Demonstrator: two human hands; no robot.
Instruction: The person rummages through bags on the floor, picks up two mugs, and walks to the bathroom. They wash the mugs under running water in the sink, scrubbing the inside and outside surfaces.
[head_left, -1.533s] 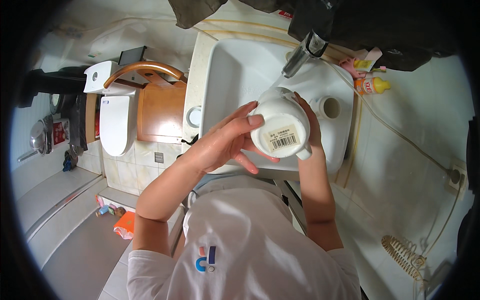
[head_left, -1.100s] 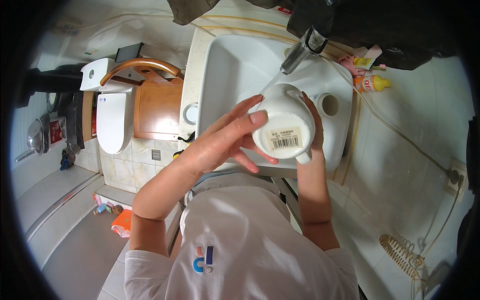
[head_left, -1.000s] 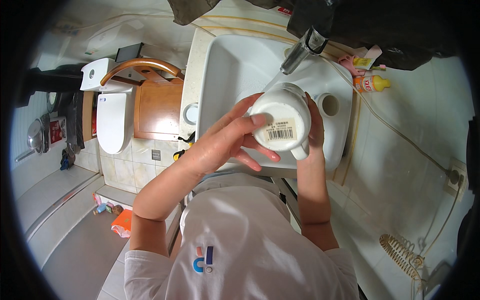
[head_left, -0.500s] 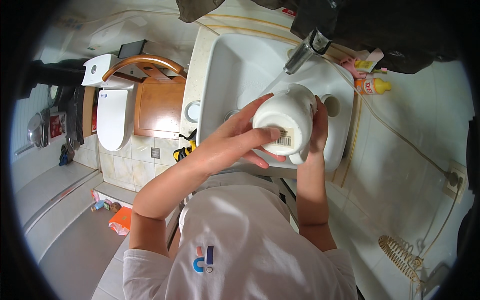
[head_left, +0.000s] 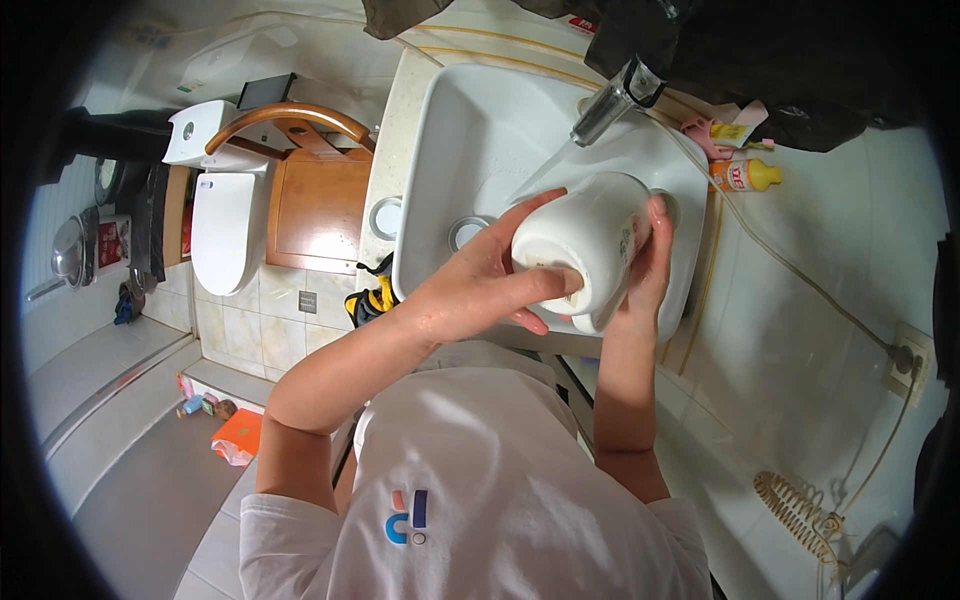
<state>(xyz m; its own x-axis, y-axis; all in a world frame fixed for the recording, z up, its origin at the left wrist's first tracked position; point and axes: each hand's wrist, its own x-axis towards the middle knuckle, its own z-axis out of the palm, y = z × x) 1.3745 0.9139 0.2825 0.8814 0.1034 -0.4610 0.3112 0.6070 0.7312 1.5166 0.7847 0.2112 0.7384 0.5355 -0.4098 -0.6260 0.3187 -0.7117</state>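
Note:
Over the front of the white sink (head_left: 455, 110), I hold a white ceramic jug (head_left: 590, 230) lying on its side, its base turned toward me. My left hand (head_left: 500, 275) grips the base end, with the thumb pressed on the label at the bottom. Along the other side, my right hand (head_left: 648, 265) is wrapped round the body near the handle (head_left: 597, 318). The jug's mouth is hidden from view. Beyond it, a thin stream of water runs from the chrome faucet (head_left: 608, 108) into the sink.
A metal drain (head_left: 467, 234) shows left of the jug. An orange bottle with a yellow cap (head_left: 745, 176) stands right of the sink. A cord (head_left: 790, 270) runs to a wall socket (head_left: 908, 360). To the left are a wooden chair (head_left: 320, 215) and a white toilet (head_left: 228, 230).
The jug has turned and tipped in my hands, and my left thumb now covers most of its base label. My right hand has shifted slightly to the right. More of the drain shows.

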